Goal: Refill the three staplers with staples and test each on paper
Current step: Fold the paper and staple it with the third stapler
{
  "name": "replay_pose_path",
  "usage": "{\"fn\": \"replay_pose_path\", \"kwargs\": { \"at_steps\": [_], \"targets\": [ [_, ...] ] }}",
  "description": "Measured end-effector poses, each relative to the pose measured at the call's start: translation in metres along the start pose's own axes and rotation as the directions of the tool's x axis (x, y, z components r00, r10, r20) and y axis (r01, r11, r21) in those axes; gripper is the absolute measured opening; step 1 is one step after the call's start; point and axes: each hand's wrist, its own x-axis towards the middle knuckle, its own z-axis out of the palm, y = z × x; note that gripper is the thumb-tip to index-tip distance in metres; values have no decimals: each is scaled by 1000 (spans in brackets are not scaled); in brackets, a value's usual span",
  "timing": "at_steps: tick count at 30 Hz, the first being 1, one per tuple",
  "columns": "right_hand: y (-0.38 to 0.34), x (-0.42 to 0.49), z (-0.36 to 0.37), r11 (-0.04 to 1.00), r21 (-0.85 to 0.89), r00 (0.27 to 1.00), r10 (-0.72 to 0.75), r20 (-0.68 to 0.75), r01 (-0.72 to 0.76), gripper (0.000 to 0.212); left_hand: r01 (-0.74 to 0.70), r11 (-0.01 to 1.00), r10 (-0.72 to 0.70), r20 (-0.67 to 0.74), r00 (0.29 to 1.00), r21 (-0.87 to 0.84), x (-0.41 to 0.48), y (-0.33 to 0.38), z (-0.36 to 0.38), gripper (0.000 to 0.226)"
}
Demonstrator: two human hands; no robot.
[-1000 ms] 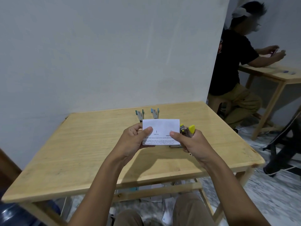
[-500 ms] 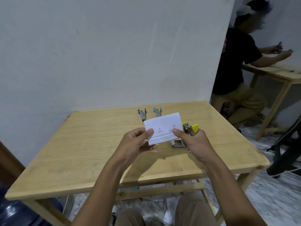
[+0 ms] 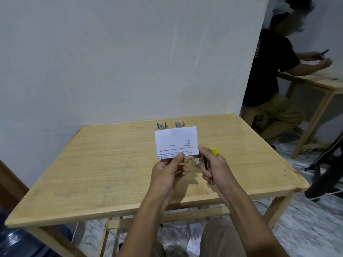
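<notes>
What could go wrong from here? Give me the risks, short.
The paper is held in the air by its lower edge only, pinched by the left hand; it could flex or slip, so the staple lands badly.
The right hand grips the yellow stapler with its thumb on the paper's corner, close to the stapler; a squeeze might nip it.
The stapler's mouth is hidden behind the paper; misalignment may go unseen.

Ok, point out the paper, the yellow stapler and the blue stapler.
paper [image 3: 176, 139]: head view, blank middle of the sheet.
yellow stapler [image 3: 214, 150]: head view, its yellow tip.
blue stapler [image 3: 176, 124]: head view, blue part showing above the paper.
</notes>
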Motion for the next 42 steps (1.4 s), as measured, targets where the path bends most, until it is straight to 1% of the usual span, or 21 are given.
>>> {"fn": "replay_pose_path", "kwargs": {
  "at_steps": [2, 5, 7, 9, 13, 16, 18, 19, 22, 23, 26, 29, 32, 36, 40, 42],
  "targets": [
    [1, -4, -1, 999, 19, 995, 37, 89, -39, 42, -37, 999, 36, -29, 999, -22, 0, 0, 3, 7],
    [7, -7, 1, 998, -22, 978, 70, 195, -67, 47, -70, 997, 69, -55, 996, -29, -1, -1, 6, 7],
    [10, -8, 3, 998, -23, 969, 68, 237, -65, 42, -82, 996, 81, -68, 994, -20, -3, -4, 9, 10],
    [12, -7, 6, 999, -5, 963, 53, 263, -54, 41, -103, 995, 104, -86, 991, 11, -4, -8, 10, 12],
    [17, -2, 8, 998, 28, 965, 47, 257, -56, 49, -168, 979, 184, -139, 973, 118, -2, -11, 10, 17],
    [24, 1, 8, 998, 1, 969, 67, 237, -69, 58, -193, 970, 217, -172, 961, 149, -2, -11, 11, 19],
    [28, 2, 9, 998, 4, 972, 55, 229, -57, 63, -197, 966, 225, -168, 960, 169, -2, -12, 12, 22],
    [29, 2, 9, 999, 26, 972, 40, 232, -47, 63, -198, 964, 226, -158, 961, 175, -3, -12, 13, 23],
    [30, 3, 11, 995, 92, 971, 7, 241, -30, 52, -205, 964, 228, -128, 965, 168, -9, -12, 16, 23],
    [30, 4, 12, 994, 105, 970, 4, 242, -30, 53, -211, 962, 234, -130, 963, 171, -10, -12, 17, 23],
    [30, 4, 12, 985, 167, 969, -1, 245, -41, 65, -229, 951, 263, -154, 952, 206, -8, -12, 13, 21],
    [31, 3, 12, 974, 216, 967, 5, 254, -62, 63, -246, 932, 295, -160, 942, 267, -8, -13, 9, 19],
    [33, 1, 14, 971, 223, 963, 22, 270, -85, 63, -277, 917, 324, -129, 937, 286, -11, -12, 11, 17],
    [34, 2, 16, 954, 282, 962, 18, 274, -98, 62, -273, 915, 315, -104, 943, 297, -11, -15, 12, 12],
    [34, 4, 15, 925, 369, 970, -6, 242, -86, 54, -233, 949, 256, -85, 963, 212, -11, -13, 12, 11],
    [35, 7, 14, 923, 377, 976, -14, 217, -71, 59, -206, 959, 230, -107, 967, 195, -9, -13, 11, 10]
  ]
}}
